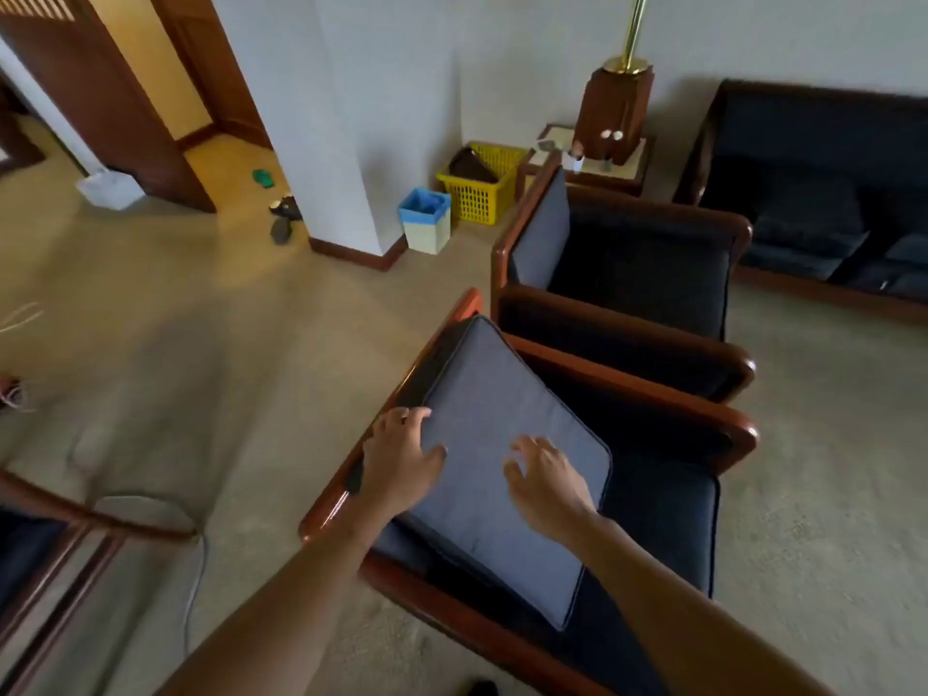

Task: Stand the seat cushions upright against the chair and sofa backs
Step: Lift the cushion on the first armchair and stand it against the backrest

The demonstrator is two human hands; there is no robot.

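A grey-blue seat cushion (497, 409) leans tilted against the back of the near wooden armchair (723, 419), its lower edge down on the seat. My left hand (401, 462) lies on the cushion's left edge, fingers curled over the top corner. My right hand (545, 482) rests flat on the cushion's face, fingers spread. In the second armchair (627, 319) behind it, another cushion (542, 233) stands upright against the chair back. A dark sofa (813, 193) with cushions lying flat stands at the far right.
A side table with a brass-stemmed lamp (615, 108) stands between the far chair and the sofa. A yellow basket (482, 185) and a blue-lined bin (426, 221) sit by the white pillar. Another chair frame (60, 555) and a cable lie at the lower left. Open carpet stretches left.
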